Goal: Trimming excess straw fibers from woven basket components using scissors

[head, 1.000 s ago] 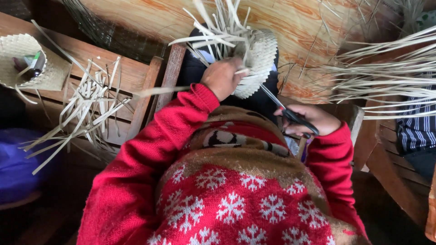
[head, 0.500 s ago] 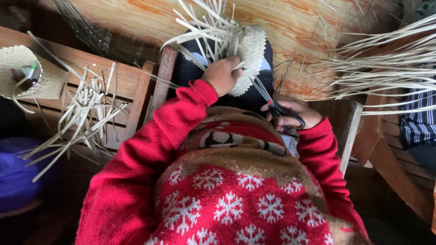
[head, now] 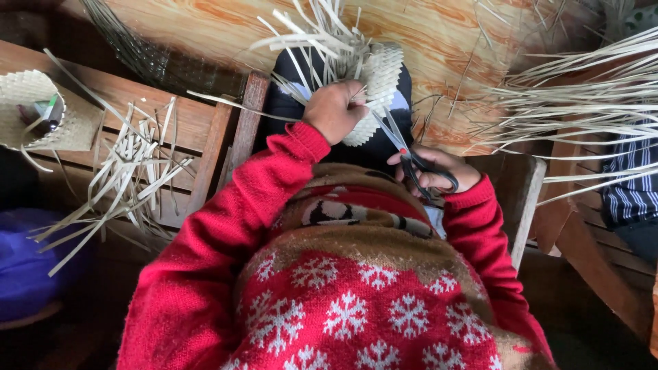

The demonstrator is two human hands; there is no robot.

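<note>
A half-woven pale straw basket is held over the lap against dark trousers, gripped by the left hand, whose fingers are curled and pressed onto its woven side. Many loose strip ends stick up and outward from the top of the piece, so the weave is judged unfinished: the lower body is closed, while the rim is not yet bound and the ends are not yet trimmed. A pair of black-handled steel scissors is held in the right hand, the fingers threaded through the loops and closed on them; the blades lie close together, pointing up toward the basket's lower edge, just beside it. Whether a strip lies between them cannot be told. On the slatted wooden bench to the left, a heap of cut pale strips lies near its front edge, and a small finished woven basket stands at its far left end. A bundle of long uncut straw strips lies at the right, well apart.
</note>
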